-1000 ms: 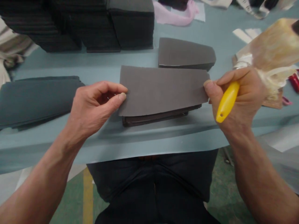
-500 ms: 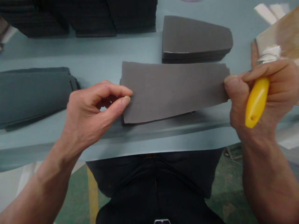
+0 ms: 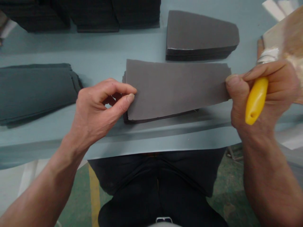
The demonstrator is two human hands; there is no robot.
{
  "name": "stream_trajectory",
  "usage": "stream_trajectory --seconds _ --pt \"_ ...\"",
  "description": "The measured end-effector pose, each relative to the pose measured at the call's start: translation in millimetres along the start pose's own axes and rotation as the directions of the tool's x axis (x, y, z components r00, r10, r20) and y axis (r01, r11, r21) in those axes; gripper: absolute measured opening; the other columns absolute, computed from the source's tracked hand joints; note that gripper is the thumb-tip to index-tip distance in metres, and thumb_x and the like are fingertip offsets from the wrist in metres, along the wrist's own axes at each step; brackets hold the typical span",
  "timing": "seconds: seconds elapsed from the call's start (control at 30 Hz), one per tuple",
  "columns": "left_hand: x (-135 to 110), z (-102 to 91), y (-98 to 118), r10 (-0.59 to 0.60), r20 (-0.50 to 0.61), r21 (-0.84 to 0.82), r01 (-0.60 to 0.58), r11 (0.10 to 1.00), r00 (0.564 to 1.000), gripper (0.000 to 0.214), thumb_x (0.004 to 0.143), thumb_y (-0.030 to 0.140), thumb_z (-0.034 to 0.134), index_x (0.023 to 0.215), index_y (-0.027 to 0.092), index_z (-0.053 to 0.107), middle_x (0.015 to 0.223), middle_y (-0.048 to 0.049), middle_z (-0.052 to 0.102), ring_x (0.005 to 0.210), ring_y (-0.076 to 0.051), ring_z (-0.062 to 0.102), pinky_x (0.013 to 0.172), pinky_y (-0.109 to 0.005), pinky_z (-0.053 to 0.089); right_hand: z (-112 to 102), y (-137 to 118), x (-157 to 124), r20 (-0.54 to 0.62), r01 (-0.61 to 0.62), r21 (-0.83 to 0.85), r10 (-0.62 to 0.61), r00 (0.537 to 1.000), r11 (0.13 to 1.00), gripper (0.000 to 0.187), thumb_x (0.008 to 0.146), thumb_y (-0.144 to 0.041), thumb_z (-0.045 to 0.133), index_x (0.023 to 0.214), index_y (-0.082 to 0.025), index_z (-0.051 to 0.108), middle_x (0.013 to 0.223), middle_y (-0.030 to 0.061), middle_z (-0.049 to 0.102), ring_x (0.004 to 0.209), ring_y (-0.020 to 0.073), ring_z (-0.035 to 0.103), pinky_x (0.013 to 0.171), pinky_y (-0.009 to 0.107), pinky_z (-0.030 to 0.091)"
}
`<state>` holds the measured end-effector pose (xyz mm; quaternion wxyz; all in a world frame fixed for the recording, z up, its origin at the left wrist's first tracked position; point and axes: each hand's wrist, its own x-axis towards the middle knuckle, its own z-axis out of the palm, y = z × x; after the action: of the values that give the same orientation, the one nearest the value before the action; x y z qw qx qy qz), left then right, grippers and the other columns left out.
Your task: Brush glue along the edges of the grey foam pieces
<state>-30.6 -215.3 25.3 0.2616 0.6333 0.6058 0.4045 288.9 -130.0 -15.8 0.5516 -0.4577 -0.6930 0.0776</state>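
A grey tapered sheet (image 3: 177,88), fabric-like or foam-like, lies over a stack of similar pieces whose left edges (image 3: 125,113) show beneath it. My left hand (image 3: 104,107) is closed in a pinch at the sheet's left edge, thumb and forefinger together. At the other end, the thumb and forefinger of my right hand (image 3: 265,91) grip the sheet's narrow right edge, which seems slightly lifted. That same hand also holds a brush by its yellow handle (image 3: 257,101). The brush points away from me, and its bristles cannot be made out.
Behind the sheet stands a stack of dark grey tapered pieces (image 3: 202,31). Dark green pieces (image 3: 35,91) are piled at the left, and tall black stacks (image 3: 94,15) at the back left. A stained board or box (image 3: 284,34) is at the right. The blue-green table cover's front edge (image 3: 153,151) is before me.
The whole view has shifted slightly, so the table's things sit a little higher. My left forearm has come a bit to the right. Both hands keep their places at the sheet's ends.
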Motion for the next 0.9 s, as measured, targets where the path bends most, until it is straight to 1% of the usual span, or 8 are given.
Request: stream_trajectory --seconds 0.13,0.27,0.4,0.53,0.63,0.7,0.8,0.9 --pt "-1.0 0.3 -1.5 0.035 0.001 0.011 -0.035 0.999 0.999 0.008 0.091 0.032 0.076 0.093 0.028 0.083 0.088 0.0008 0.076 0.071 -0.013 0.060 0.066 -0.028 0.049 1.7 -5.3 -0.1 0.015 -0.020 -0.018 0.020 1.000 1.000 0.037 0.082 -0.054 0.080 0.078 -0.026 0.056 0.068 -0.0019 0.053 0.057 0.0122 0.043 0.056 0.031 0.029" --pt "-1.8 0.2 -3.2 0.055 0.012 0.037 -0.056 0.998 0.998 0.009 0.094 0.031 0.074 0.095 0.027 0.082 0.089 0.0014 0.076 0.072 -0.012 0.062 0.067 -0.026 0.050 1.3 -4.6 -0.7 0.019 0.022 -0.020 -0.021 1.000 1.000 0.040 0.083 -0.057 0.080 0.076 -0.026 0.056 0.069 -0.0017 0.052 0.057 0.0117 0.045 0.055 0.031 0.030" --pt "-1.2 -0.1 -7.5 0.140 0.023 0.069 -0.141 0.988 0.990 0.007 0.094 0.024 0.074 0.097 0.024 0.080 0.088 0.0022 0.075 0.071 -0.009 0.062 0.067 -0.022 0.051 0.1 1.9 -0.9 0.048 0.058 -0.013 -0.057 0.997 0.998 0.044 0.088 -0.062 0.076 0.081 -0.024 0.056 0.071 -0.0035 0.050 0.058 0.0100 0.044 0.055 0.027 0.031" --pt "-1.1 0.3 -11.6 0.201 0.035 0.124 -0.204 0.971 0.979 0.009 0.095 0.020 0.073 0.102 0.022 0.079 0.091 0.0025 0.075 0.073 -0.008 0.064 0.069 -0.020 0.054 0.2 3.3 -1.1 0.055 0.084 0.000 -0.084 0.995 0.996 0.041 0.089 -0.058 0.076 0.081 -0.023 0.055 0.072 -0.0039 0.049 0.059 0.0095 0.044 0.055 0.027 0.030" --pt "-0.7 0.6 -12.9 0.245 0.045 0.144 -0.249 0.958 0.969 0.009 0.095 0.017 0.073 0.100 0.021 0.078 0.088 0.0036 0.074 0.071 -0.006 0.063 0.068 -0.018 0.054 0.6 2.0 -1.5 0.063 0.062 0.000 -0.062 0.996 0.998 0.041 0.088 -0.058 0.077 0.081 -0.024 0.055 0.073 -0.0034 0.049 0.060 0.0097 0.044 0.057 0.028 0.030" --pt "-0.2 0.3 -12.9 0.276 0.047 0.155 -0.280 0.948 0.960 0.009 0.095 0.015 0.073 0.099 0.021 0.078 0.086 0.0045 0.073 0.069 -0.005 0.061 0.067 -0.017 0.053 0.7 1.7 -1.9 0.066 0.037 -0.004 -0.036 0.997 0.999 0.044 0.088 -0.062 0.077 0.080 -0.024 0.056 0.073 -0.0032 0.049 0.061 0.0100 0.044 0.058 0.030 0.030" --pt "0.5 -0.6 -12.3 0.280 0.066 0.196 -0.287 0.937 0.958 0.008 0.095 0.014 0.072 0.099 0.020 0.077 0.084 0.0050 0.071 0.068 -0.005 0.059 0.067 -0.016 0.051 0.7 2.4 -2.4 0.064 0.006 0.000 -0.006 0.998 1.000 0.049 0.085 -0.069 0.076 0.079 -0.024 0.058 0.073 -0.0039 0.050 0.062 0.0101 0.044 0.060 0.032 0.031" --pt "0.7 -1.4 -12.3 0.285 0.079 0.219 -0.295 0.930 0.955 0.007 0.096 0.016 0.072 0.100 0.020 0.076 0.084 0.0045 0.071 0.070 -0.005 0.059 0.068 -0.015 0.051 0.7 3.0 -3.1 0.069 -0.008 0.012 0.007 0.998 1.000 0.044 0.087 -0.064 0.077 0.081 -0.024 0.060 0.074 -0.0037 0.051 0.063 0.0104 0.045 0.060 0.032 0.032"
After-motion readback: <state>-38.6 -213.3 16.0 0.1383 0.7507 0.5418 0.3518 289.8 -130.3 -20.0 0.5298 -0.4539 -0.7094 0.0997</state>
